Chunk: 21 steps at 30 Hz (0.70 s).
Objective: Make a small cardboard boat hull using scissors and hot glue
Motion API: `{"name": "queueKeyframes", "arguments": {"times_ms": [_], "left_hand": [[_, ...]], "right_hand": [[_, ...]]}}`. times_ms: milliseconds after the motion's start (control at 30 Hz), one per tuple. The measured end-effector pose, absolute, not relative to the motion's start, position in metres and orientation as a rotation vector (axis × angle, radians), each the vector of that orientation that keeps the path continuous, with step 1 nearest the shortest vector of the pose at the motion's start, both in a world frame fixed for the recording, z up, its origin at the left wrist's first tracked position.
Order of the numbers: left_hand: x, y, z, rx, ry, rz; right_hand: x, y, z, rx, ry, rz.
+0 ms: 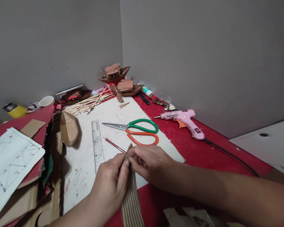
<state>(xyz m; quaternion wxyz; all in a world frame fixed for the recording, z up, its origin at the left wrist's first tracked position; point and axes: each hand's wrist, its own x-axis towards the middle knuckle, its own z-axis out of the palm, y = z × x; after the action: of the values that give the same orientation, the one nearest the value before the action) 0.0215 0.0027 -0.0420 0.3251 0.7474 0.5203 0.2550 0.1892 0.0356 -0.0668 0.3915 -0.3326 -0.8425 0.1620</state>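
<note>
A long strip of corrugated cardboard [132, 201], its ridges running lengthwise, hangs towards the bottom edge of the view. My left hand [112, 176] grips its upper end, thumb on top. Close against it, my right hand [151, 164] pinches the same end with bent fingers; the fingertips are partly hidden. Just beyond my hands lie a red pencil [115, 145] and scissors [130, 127] with one green and one orange handle. A clear ruler [98, 145] lies left of the pencil, on a stained white sheet [79, 167].
At right, a pink glue gun [183, 119] with a black cord rests on the red tabletop [205, 154]. Small cardboard boats [126, 88] and thin wooden sticks [85, 104] stand at the back. A bare boat hull [69, 128], stacked cardboard [21, 201] and a drawn template [14, 160] occupy the left.
</note>
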Motion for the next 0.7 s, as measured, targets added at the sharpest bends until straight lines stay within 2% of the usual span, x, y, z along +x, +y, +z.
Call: {"name": "queueKeyframes", "arguments": {"times_ms": [367,600,700], "left_hand": [[0.017,0.009,-0.047,2.181,1.363,0.639],[0.017,0.007,-0.049,2.073,1.388,0.603],[0.018,0.007,-0.047,1.99,1.391,0.594]], "right_hand": [[0.19,0.041,-0.068,-0.922,-2.108,0.727],[0.188,0.045,-0.052,-1.042,-1.759,1.544],[0.188,0.046,-0.048,-1.06,-1.63,1.75]]}}
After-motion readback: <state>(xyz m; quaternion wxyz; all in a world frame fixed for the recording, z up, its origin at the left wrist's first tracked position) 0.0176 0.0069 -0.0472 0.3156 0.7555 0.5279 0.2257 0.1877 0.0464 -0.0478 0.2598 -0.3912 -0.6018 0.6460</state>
